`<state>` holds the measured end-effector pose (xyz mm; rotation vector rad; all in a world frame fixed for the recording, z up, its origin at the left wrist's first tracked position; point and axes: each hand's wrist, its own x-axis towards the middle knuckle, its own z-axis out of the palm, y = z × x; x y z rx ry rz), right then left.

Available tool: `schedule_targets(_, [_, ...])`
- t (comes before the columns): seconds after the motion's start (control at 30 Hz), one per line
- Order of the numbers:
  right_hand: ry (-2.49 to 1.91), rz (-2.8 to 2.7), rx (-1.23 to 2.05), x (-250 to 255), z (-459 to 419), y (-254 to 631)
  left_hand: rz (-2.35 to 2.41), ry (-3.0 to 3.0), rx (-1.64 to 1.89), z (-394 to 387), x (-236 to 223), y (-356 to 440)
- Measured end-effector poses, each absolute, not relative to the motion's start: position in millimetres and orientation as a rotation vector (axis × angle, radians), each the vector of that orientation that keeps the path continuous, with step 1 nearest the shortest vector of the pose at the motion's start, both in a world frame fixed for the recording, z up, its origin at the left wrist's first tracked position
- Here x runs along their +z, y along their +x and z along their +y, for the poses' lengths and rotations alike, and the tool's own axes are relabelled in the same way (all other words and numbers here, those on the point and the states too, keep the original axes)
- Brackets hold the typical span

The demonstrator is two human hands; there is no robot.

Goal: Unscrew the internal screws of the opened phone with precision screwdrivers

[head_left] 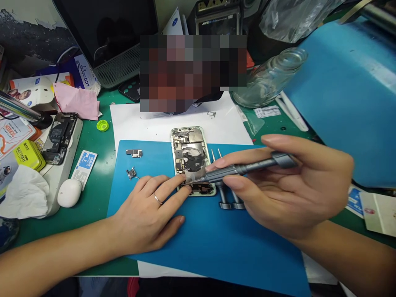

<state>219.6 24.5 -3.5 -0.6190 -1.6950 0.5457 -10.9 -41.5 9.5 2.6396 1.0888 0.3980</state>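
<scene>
An opened phone (192, 159) with its boards bared lies on a blue mat (210, 239). My left hand (148, 214) rests flat on the mat, fingers stretched out, fingertips pressing the phone's lower left edge. My right hand (287, 189) pinches a grey screwdriver (247, 167) whose tip points into the phone's lower part. Two more screwdrivers (227, 194) lie on the mat just right of the phone, partly under my right hand. Two small loose parts (133, 153) sit on the mat's left side.
A second opened phone (58, 138) lies on a white tray at left, beside a white earbud case (69, 192), a yellow box (28, 154) and pink cloth (77, 101). A glass jar (269, 78) lies behind. A tilted blue board (349, 95) fills the right.
</scene>
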Motion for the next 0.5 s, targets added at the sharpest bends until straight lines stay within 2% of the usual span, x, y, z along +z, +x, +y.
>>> schedule_targets(0.5, [-0.657, -1.929, 0.380, -14, 23, 235, 1.071, 2.670, 0.464, -42, 7, -11])
